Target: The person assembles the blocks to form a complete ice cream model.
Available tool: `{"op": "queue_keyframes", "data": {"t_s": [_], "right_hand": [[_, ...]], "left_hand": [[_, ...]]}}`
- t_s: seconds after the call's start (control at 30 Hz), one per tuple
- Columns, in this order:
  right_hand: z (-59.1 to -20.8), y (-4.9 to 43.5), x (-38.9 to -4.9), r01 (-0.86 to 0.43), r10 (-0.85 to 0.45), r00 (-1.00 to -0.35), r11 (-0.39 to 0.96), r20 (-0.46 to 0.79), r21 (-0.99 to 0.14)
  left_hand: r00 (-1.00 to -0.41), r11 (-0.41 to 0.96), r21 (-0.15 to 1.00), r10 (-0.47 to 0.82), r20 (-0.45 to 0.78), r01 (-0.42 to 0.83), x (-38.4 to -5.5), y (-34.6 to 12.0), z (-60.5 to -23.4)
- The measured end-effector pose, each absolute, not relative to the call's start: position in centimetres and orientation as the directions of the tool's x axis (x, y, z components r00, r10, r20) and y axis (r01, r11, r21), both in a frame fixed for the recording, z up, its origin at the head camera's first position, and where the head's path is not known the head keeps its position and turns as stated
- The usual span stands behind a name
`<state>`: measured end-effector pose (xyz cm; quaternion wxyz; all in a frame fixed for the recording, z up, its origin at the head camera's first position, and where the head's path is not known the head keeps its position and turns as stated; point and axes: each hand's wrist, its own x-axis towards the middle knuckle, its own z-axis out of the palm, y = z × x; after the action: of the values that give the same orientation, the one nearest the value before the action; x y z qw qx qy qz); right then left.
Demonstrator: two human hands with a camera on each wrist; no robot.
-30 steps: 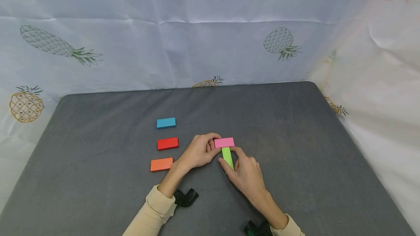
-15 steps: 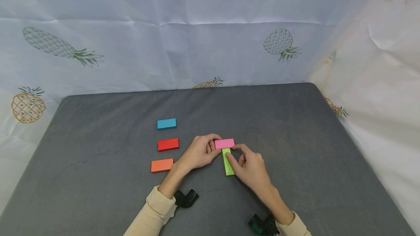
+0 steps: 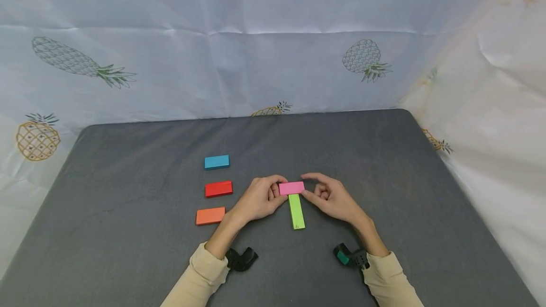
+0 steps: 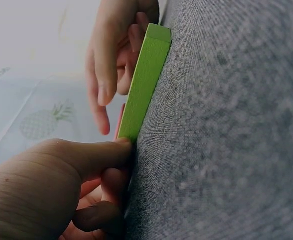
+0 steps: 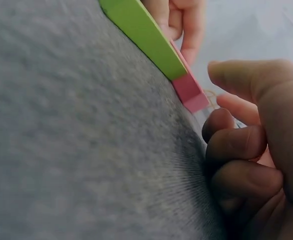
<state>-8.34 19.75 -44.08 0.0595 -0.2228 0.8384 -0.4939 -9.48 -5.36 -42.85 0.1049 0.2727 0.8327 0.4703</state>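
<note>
A pink block (image 3: pixel 292 188) lies crosswise against the far end of a lime-green block (image 3: pixel 296 213), so the two form a T on the grey cloth. My left hand (image 3: pixel 257 199) pinches the pink block's left end between thumb and index finger. At its right end hovers my right hand (image 3: pixel 334 199), index finger and thumb spread, other fingers loosely curled. In the right wrist view a gap shows between the right thumb (image 5: pixel 236 77) and the pink block (image 5: pixel 189 92). The left wrist view shows the green block (image 4: pixel 145 85) flat, with most of the pink one hidden.
Left of the hands, a blue block (image 3: pixel 216 162), a red block (image 3: pixel 218 189) and an orange block (image 3: pixel 210 216) lie in a column. The orange one is close to the left forearm. A pineapple-print curtain (image 3: pixel 273 70) hangs behind the table (image 3: pixel 128 179).
My right hand has let go of the green block and moved away and to the right, beside the pink block's right end. My left hand has stayed on the pink block.
</note>
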Motion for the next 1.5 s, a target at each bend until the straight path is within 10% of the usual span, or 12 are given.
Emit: {"op": "queue_keyframes", "data": {"t_s": [1.5], "right_hand": [[-44.3,19.4,-9.2,-0.287,-0.427,-0.902,0.484,0.063,-0.827]], "left_hand": [[-0.852,0.364,0.877,0.515,0.092,0.315,-3.7,-8.5,-40.9]]}}
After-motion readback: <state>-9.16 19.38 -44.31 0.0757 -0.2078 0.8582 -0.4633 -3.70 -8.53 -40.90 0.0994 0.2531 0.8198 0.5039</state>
